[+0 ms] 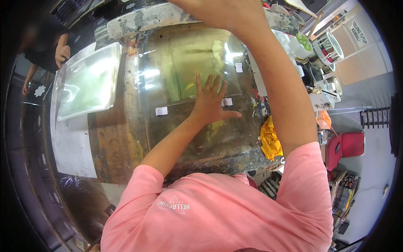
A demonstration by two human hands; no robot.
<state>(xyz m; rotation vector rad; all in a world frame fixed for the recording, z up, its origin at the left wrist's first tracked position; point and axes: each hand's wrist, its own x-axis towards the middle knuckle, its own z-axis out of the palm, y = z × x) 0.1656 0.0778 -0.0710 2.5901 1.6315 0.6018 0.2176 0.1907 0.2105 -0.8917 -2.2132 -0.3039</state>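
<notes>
My left hand (208,98) lies flat with fingers spread on a glossy clear sheet (197,134) that covers part of the stained table. Under its fingertips shows a yellow-green rectangular area (193,54). Small white tabs sit nearby: one tab (226,102) beside the thumb, another tab (161,111) left of the wrist, a third tab (239,67) farther back. My right hand (226,14) reaches over the far side of the table, near a paint-spattered pale bar (151,19). Its fingers are cut off by the upper edge, so whatever they touch is hidden.
A stack of clear plastic sheets (90,82) lies on white paper (75,153) at the left. A yellow cloth (271,138) rests at the table's right edge. Pots and a white bucket (328,48) crowd the right side. Another person (46,42) stands at upper left.
</notes>
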